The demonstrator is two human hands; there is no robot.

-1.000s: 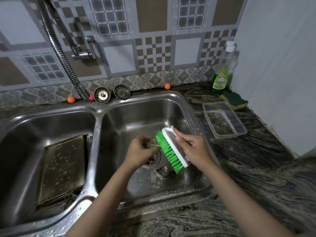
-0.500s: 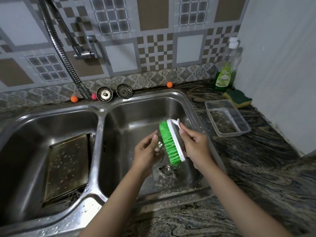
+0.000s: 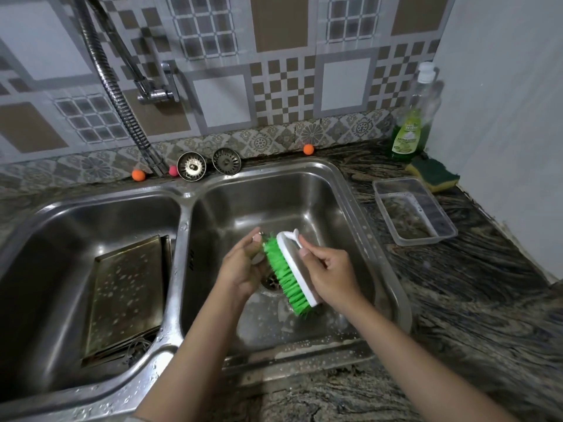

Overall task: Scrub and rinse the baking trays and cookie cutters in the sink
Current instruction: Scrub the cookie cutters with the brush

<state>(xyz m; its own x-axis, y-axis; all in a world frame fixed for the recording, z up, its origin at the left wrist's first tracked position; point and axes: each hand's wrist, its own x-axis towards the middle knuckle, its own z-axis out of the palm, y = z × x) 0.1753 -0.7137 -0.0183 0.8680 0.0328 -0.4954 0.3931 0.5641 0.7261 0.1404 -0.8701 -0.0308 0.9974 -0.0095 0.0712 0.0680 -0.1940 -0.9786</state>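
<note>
Over the right basin [image 3: 341,208] of the steel double sink, my right hand [image 3: 330,274] grips a white scrub brush with green bristles [image 3: 285,274]. The bristles press against a small metal cookie cutter [image 3: 258,257], which my left hand [image 3: 242,268] holds; most of the cutter is hidden by my fingers. Wet baking trays [image 3: 126,295] lean stacked in the left basin [image 3: 61,226]. Another small metal piece lies on the right basin's floor, half hidden under the brush.
A flexible tap hose [image 3: 117,95] runs down the tiled wall. Two sink strainers [image 3: 191,166] and small orange balls [image 3: 138,175] sit behind the sink. On the dark counter at right stand a clear plastic container [image 3: 426,236], a sponge [image 3: 432,175] and a green dish soap bottle [image 3: 409,132].
Both hands have lifted slightly and shifted back over the drain. The brush has slid along the cutter while its bristles stay against it. The trays have not moved.
</note>
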